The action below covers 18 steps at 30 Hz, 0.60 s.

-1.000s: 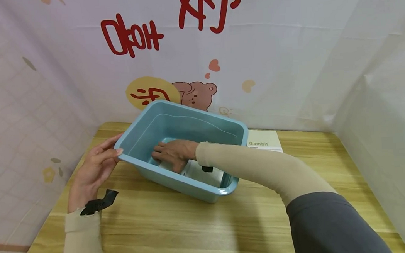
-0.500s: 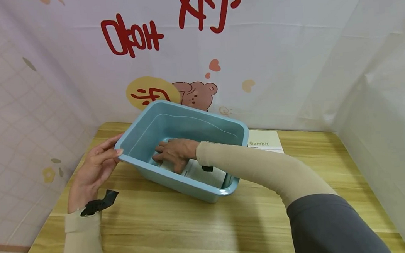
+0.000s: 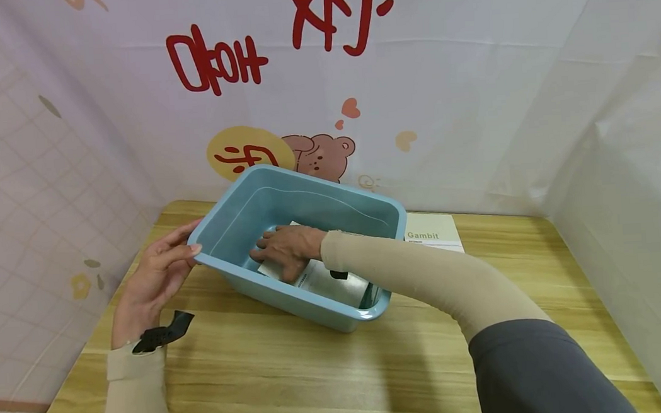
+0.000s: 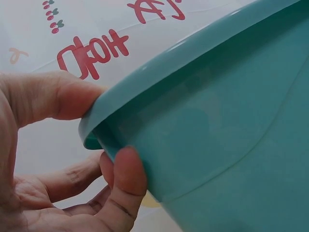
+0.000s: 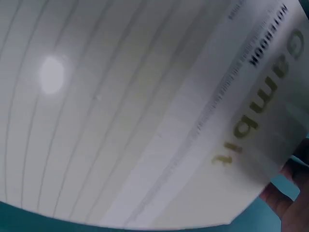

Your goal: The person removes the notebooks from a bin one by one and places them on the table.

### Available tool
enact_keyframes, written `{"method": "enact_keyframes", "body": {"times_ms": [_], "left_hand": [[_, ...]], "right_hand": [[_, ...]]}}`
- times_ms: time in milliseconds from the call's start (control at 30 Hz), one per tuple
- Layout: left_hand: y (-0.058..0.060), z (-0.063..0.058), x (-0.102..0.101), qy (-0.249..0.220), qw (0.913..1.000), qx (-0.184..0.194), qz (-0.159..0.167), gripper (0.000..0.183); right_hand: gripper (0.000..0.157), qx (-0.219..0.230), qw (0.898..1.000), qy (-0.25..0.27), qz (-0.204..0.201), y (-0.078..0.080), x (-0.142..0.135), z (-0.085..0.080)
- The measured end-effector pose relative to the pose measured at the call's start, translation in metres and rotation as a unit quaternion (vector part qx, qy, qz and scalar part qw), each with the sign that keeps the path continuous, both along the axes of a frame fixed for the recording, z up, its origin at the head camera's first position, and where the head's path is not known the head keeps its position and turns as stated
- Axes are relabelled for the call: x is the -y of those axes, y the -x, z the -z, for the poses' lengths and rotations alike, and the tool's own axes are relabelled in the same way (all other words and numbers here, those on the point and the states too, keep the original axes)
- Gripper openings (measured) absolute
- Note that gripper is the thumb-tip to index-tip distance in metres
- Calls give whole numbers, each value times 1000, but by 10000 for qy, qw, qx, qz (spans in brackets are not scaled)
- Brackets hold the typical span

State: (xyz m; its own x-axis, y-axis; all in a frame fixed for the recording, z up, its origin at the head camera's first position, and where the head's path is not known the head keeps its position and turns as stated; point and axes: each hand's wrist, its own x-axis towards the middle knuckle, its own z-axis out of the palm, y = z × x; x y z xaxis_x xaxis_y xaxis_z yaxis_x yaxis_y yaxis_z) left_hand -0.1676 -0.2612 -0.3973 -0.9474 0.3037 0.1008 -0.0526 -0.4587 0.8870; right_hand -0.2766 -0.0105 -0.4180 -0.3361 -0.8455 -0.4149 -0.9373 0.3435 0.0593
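Note:
My left hand point(image 3: 158, 271) grips the near left corner of a light blue plastic tub point(image 3: 291, 300). In the left wrist view the thumb and fingers point(image 4: 129, 176) pinch that tub's rim from both sides. Reaching down into the tub, my right hand point(image 3: 288, 250) rests with spread fingers on a pale notebook point(image 3: 335, 283) at the bottom. The right wrist view shows the notebook's cover close up, with "Gambit" lettering, stripes and a bright glare spot. Some fingers point(image 5: 275, 198) appear there at the cover's edge. The palm hides part of the notebook.
A second "Gambit" notebook point(image 3: 433, 228) lies behind the tub's right end, partly covered by it. Everything stands on a wood-grain table point(image 3: 273, 380). A white printed sheet point(image 3: 471, 97) hangs behind, with white sheeting on both sides.
The notebook inside the tub has turned slightly under my right hand, and its far corner now shows behind the fingers. My left hand and the tub stay almost still.

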Motion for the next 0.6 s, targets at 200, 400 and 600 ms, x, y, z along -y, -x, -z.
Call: {"method": "enact_keyframes", "body": {"times_ms": [200,400,600], "left_hand": [[0,0,0,27,10000,-54,36,44],[0,1,1,76,9998,-158,94,45],[0,1,2,170,9998,-125,51,44]], "right_hand": [[64,-369,9993,-57,39,0,-1,2],[73,-658,9978,84,69,1,-1,4],[81,-867,9957,314,43,3,2,1]]}}
